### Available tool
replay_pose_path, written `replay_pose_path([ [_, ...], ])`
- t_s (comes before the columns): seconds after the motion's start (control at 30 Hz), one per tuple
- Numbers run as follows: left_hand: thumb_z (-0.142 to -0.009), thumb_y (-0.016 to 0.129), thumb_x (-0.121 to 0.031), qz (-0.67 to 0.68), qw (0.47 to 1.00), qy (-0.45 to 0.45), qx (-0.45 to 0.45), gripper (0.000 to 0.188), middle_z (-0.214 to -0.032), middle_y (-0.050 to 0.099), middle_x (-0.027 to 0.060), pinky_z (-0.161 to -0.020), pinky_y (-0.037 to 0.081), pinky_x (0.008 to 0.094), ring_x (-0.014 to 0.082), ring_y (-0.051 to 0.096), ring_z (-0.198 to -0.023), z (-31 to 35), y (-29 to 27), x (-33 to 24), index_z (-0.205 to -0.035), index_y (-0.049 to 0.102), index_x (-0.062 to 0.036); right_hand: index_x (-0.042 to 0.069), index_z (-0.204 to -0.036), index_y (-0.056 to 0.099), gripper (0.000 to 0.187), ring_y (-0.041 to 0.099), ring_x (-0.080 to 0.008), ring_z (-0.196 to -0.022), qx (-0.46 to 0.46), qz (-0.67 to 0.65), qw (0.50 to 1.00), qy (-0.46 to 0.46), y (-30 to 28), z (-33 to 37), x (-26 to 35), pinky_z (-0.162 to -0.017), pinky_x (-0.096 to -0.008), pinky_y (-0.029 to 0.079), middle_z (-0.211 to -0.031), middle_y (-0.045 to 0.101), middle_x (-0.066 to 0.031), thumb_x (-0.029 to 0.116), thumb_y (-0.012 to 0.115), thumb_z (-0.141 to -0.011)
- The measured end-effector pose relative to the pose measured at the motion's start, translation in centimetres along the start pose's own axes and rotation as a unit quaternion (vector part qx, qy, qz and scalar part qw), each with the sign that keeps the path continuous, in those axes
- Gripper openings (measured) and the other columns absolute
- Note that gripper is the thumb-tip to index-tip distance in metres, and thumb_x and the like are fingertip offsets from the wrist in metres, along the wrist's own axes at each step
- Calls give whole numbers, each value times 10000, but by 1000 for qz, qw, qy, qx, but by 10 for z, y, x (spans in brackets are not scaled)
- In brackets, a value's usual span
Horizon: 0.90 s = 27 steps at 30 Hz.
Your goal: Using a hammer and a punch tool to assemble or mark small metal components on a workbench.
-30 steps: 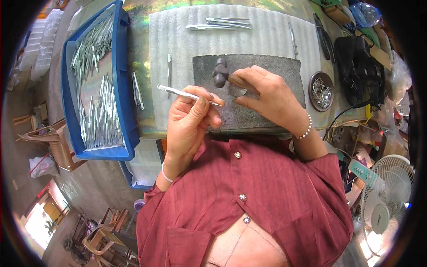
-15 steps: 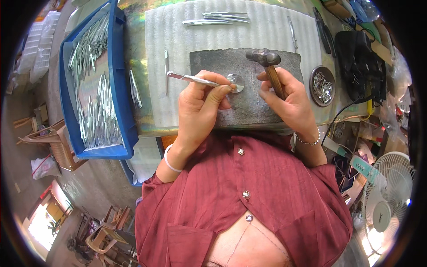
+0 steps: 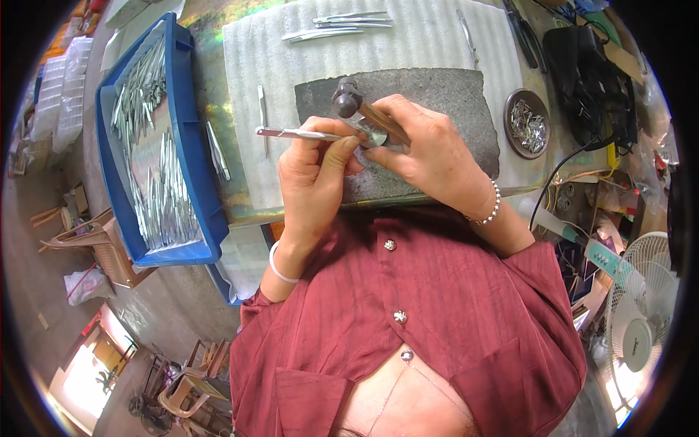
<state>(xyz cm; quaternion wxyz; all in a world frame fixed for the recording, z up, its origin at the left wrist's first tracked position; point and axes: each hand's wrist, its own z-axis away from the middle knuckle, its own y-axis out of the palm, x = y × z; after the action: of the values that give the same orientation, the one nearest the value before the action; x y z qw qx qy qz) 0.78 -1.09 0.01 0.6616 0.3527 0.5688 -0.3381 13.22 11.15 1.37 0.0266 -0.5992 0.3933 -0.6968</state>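
My left hand (image 3: 314, 171) pinches a thin silver tweezer-like metal piece (image 3: 295, 133), holding it level over a small round metal anvil (image 3: 376, 137) on a dark grey stone slab (image 3: 444, 95). My right hand (image 3: 429, 153) grips a small hammer (image 3: 348, 98) by its wooden handle; the dark head sits low, just above the slab beside the metal piece's tip. Both hands nearly touch over the slab's near left part.
A blue tray (image 3: 191, 218) full of several silver metal pieces lies at the left. More finished pieces (image 3: 338, 25) rest on white foam sheet (image 3: 422, 44) at the back. A round dish of small parts (image 3: 527, 124), black tools, cables and a fan (image 3: 641, 320) sit right.
The hammer was raised to the right half a second ago and has come down to the left onto the piece. My left hand kept holding the metal piece in place.
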Motion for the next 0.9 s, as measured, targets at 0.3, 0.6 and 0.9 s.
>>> replay_pose_path([
  [0.3,-884,564,21,-51,998,43,11,84,-903,636,54,-618,466,186,67,568,-698,-1,2,2,-956,593,-13,-1,-1152,481,333,615,-251,-859,-22,-163,983,87,-18,30,-9,-759,-331,476,-953,594,-158,26,551,-827],
  [0.6,-842,586,65,-115,989,88,-6,67,-745,584,42,-552,445,215,84,554,-607,-6,7,-1,-879,580,10,2,-1262,446,371,561,-120,-781,-6,-278,956,99,-21,43,-11,-714,-260,454,-901,582,-84,24,506,-897],
  [0.9,-853,575,57,-134,987,89,4,56,-734,585,48,-554,450,214,84,567,-607,-7,6,-4,-882,578,10,-12,-1256,455,372,567,-129,-764,-4,-239,969,63,-22,42,-16,-713,-266,463,-895,591,-90,9,499,-887],
])
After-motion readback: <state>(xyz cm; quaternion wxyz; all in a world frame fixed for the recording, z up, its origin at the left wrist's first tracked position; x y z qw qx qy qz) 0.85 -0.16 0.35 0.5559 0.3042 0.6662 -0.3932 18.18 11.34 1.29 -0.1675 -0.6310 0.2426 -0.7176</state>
